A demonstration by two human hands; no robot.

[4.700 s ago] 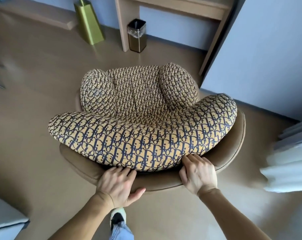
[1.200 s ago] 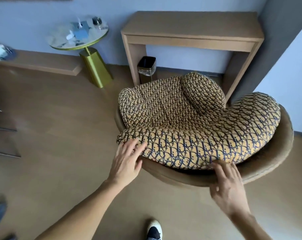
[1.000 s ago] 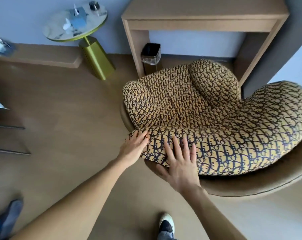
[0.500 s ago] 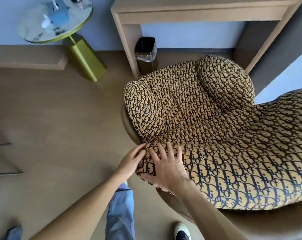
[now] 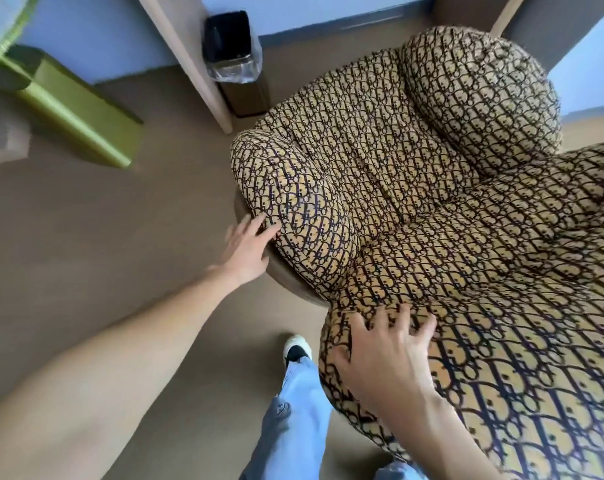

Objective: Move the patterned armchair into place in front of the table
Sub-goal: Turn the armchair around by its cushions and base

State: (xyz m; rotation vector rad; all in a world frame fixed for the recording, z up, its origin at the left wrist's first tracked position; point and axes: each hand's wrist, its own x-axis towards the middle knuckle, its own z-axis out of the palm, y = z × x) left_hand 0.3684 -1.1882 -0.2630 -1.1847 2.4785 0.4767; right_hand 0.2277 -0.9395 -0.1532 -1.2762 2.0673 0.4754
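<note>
The patterned armchair (image 5: 415, 188), yellow with dark print on a brown shell, fills the right half of the view. Its front reaches between the legs of the wooden table (image 5: 193, 67), whose left leg stands just beyond the chair's left arm cushion. My left hand (image 5: 248, 251) lies with spread fingers against the outer side of that arm cushion and the brown shell rim. My right hand (image 5: 387, 355) rests flat with fingers apart on the left end of the backrest cushion, close to me. Neither hand is closed around anything.
A black waste bin (image 5: 236, 60) with a clear liner stands under the table beside its left leg. A green-gold side-table pedestal (image 5: 72, 105) stands at the left. A low wooden ledge (image 5: 2, 140) is at the far left. My leg and shoe (image 5: 295, 351) are beside the chair.
The chair has gone forward and turned toward the table. My left hand slid from the backrest cushion's end to the arm cushion's side. My right hand stayed on the backrest. The view moved closer.
</note>
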